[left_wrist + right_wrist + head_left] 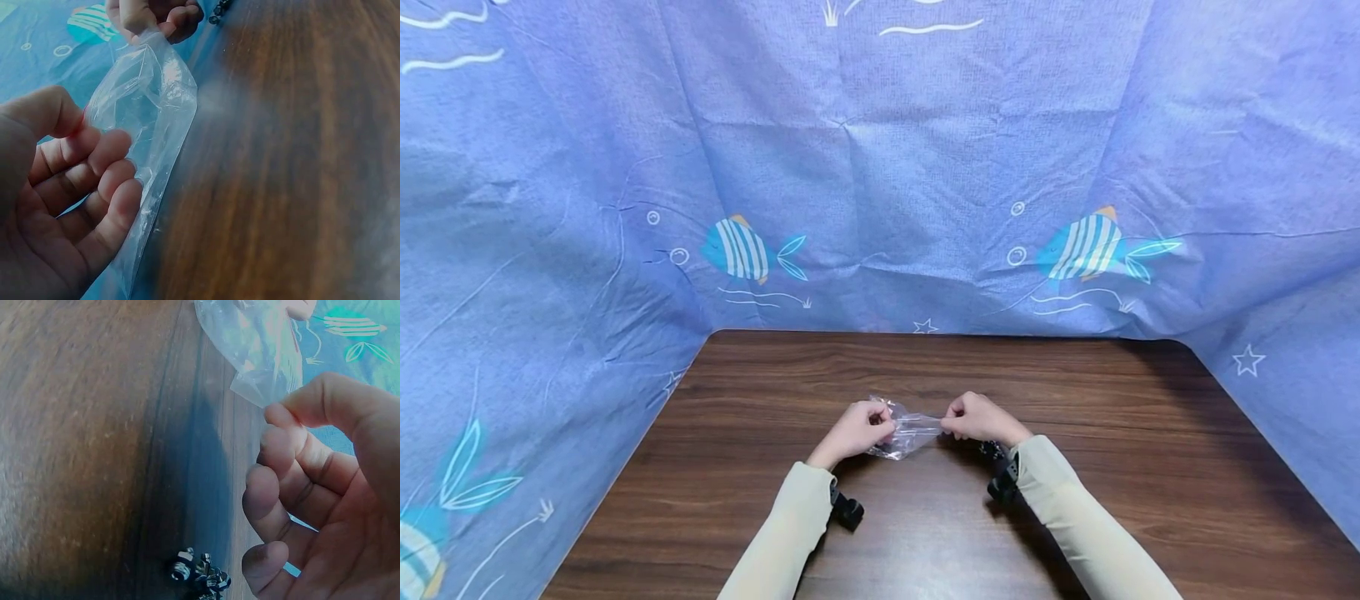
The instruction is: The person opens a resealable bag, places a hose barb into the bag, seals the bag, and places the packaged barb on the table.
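A clear plastic bag is stretched between both hands over the middle of the table. My left hand pinches one side between thumb and index finger, right by a thin red line on its edge in the left wrist view. At the other end, my right hand pinches a corner between thumb and index finger. Its remaining fingers curl loosely in the right wrist view. Through the bag's film nothing shows inside. Several small shiny metal parts lie on the table beneath the right hand.
The dark wood-grain table has rounded far corners. Blue cloth printed with fish hangs behind it and at both sides. A black camera is strapped to the left wrist, another camera to the right.
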{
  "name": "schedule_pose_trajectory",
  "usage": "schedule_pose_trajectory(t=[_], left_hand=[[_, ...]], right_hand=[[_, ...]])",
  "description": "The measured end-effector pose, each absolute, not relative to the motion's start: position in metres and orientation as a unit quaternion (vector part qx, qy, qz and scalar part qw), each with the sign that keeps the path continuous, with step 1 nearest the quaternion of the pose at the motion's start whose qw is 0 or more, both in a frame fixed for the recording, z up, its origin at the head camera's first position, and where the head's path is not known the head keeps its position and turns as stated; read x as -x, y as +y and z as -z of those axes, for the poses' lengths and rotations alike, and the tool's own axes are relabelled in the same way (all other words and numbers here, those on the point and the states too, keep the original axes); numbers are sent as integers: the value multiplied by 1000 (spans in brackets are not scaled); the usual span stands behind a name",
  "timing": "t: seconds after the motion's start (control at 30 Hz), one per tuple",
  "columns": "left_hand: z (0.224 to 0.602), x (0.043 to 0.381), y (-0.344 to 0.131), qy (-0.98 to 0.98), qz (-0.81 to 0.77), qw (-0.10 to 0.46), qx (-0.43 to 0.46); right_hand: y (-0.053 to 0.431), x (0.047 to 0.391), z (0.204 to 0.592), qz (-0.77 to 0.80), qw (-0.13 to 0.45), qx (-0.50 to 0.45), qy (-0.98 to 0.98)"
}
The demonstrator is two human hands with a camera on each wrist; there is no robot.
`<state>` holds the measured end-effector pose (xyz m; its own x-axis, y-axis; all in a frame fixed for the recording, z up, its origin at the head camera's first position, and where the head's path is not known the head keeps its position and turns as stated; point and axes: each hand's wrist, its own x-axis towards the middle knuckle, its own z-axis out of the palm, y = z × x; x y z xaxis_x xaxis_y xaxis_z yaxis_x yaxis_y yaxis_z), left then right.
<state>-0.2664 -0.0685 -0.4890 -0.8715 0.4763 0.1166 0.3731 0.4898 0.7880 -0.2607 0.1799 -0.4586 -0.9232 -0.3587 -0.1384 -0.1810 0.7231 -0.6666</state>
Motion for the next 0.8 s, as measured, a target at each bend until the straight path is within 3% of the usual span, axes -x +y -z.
schedule_pose_trajectory(t=[0.33,0.5,0.8], left_hand=[[492,266,-67,827,-486,52,-280],[497,264,-63,812,-489,74,-309],[503,261,-58,818,-487,90,-294]], right_hand=[[181,264,461,371,136,145,907],[180,265,462,374,134,146,906],[177,263,460,365,109,156,911]])
